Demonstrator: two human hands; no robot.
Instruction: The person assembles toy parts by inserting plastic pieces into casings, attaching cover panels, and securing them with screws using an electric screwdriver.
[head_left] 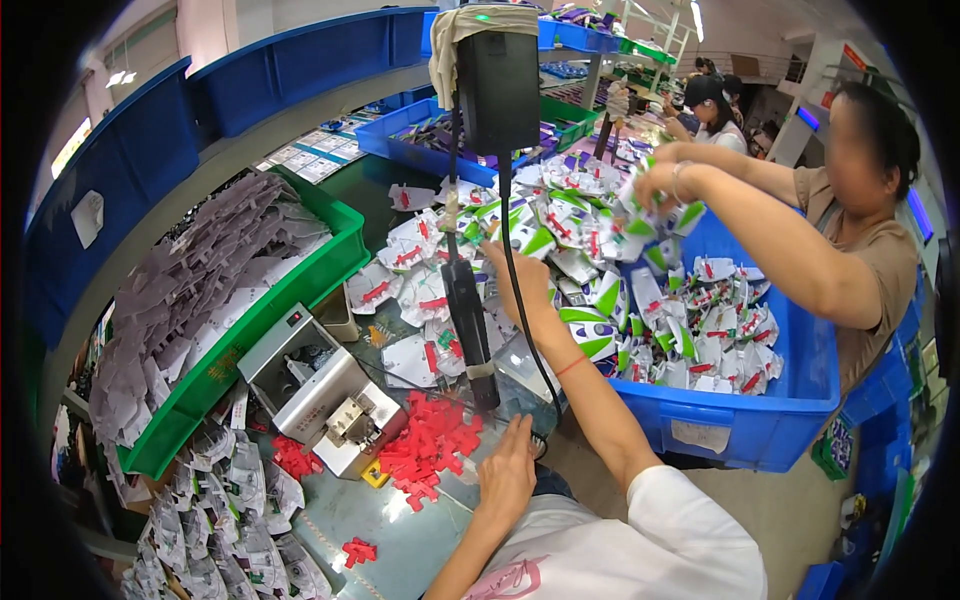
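The left hand (507, 478) is resting near the table's (400, 530) front edge, fingers loosely spread and laid flat at the fringe of a heap of small red plastic clips (428, 450); it is touching them rather than gripping any, as far as can be seen. The right hand (512, 268) is reaching far across toward the white, green and red packets (480, 240) piled in the middle of the table; its fingers are hidden among them, so whether it is closing on one cannot be told. The likeliest trouble is the black cable (520, 310) hanging from the dark box overhead: it is crossing the right forearm, and a quick pull back could be snagging it. That same sweep could be dragging loose packets off the pile. A careless brush by the left hand could be scattering clips toward the metal machine (325, 390) beside the heap. A co-worker is lifting packets above the blue bin (740, 425) at the right edge, so reaching arms could be colliding.
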